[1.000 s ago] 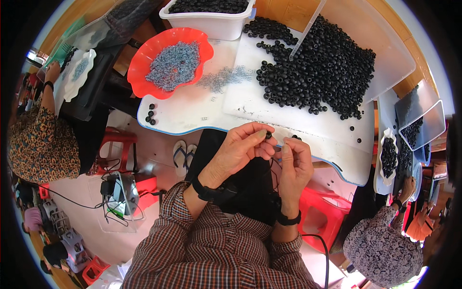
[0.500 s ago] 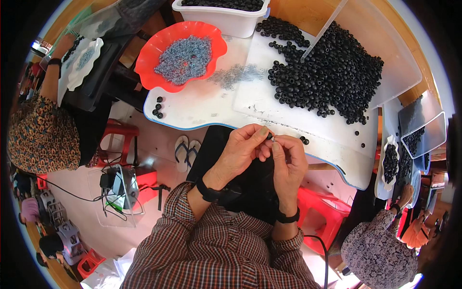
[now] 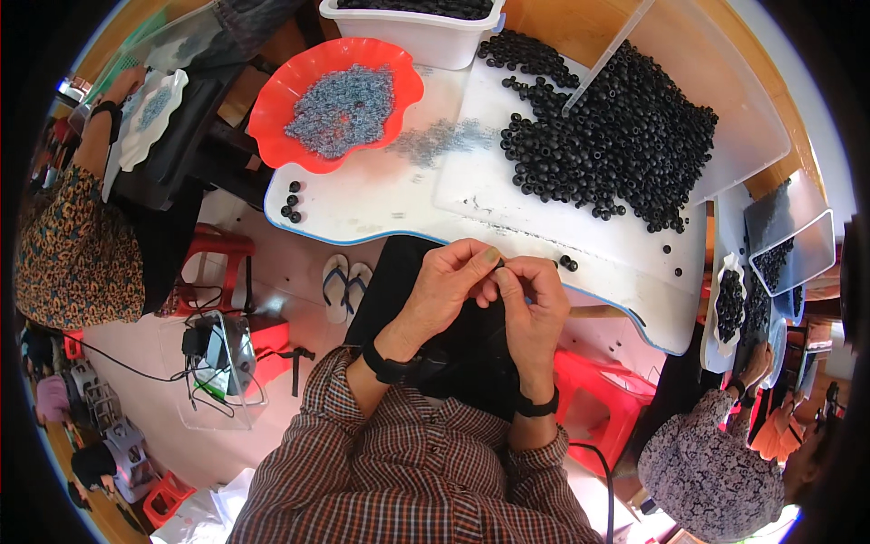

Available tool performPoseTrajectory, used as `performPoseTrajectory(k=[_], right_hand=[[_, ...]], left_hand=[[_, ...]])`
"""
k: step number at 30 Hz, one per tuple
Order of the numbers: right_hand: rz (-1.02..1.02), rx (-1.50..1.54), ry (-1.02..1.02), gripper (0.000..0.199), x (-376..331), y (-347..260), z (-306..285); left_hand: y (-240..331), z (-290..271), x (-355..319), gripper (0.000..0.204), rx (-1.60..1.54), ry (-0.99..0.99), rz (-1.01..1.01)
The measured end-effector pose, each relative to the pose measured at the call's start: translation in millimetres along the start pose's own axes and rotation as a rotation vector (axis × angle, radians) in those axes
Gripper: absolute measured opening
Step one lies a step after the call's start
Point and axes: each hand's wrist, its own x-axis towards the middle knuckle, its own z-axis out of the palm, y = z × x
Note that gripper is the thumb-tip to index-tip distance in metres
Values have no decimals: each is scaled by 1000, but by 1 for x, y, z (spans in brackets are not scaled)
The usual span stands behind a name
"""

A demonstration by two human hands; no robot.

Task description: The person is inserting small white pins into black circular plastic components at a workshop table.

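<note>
Above my lap at the table's front edge, my left hand (image 3: 450,283) and my right hand (image 3: 533,295) meet fingertip to fingertip. My left thumb and forefinger pinch a small black round part (image 3: 501,264), mostly covered by the fingers. The right fingertips press together against it; what they hold is hidden. Just beyond the right hand, a few loose black parts (image 3: 568,263) sit on the white tabletop (image 3: 362,201). Farther right spreads a heap of black round parts with holes (image 3: 616,136). A red wavy-rimmed dish (image 3: 265,118) holds many tiny silvery pieces (image 3: 343,111).
A white tub (image 3: 412,32) of black parts stands at the back. A clear plastic bin (image 3: 743,100) lies tipped beside the heap. Silvery pieces (image 3: 444,138) are scattered mid-table. Co-workers sit left and right. Red stools (image 3: 598,408) and slippers (image 3: 335,281) are below.
My hands stay together, but the fingers have closed in, so the black part and a thin silvery piece that showed between them are now largely covered. The view has shifted slightly.
</note>
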Motion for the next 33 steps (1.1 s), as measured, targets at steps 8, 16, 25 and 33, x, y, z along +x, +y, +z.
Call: performPoseTrajectory(k=[8,16,25,33], right_hand=[[117,274,-81,9,1,-1,-1],[155,211,-97,7,4,-3,-7],[176,-124,161,6,36,17,-32],[-149,-725,274,6,75,29,-56]], left_hand=[[8,-5,-2,22,10,-60,-64],[0,-3,1,19,-43,-71,-53],[1,1,4,22,-180,-15,-95],[-1,0,4,23,-268,-25,-145]])
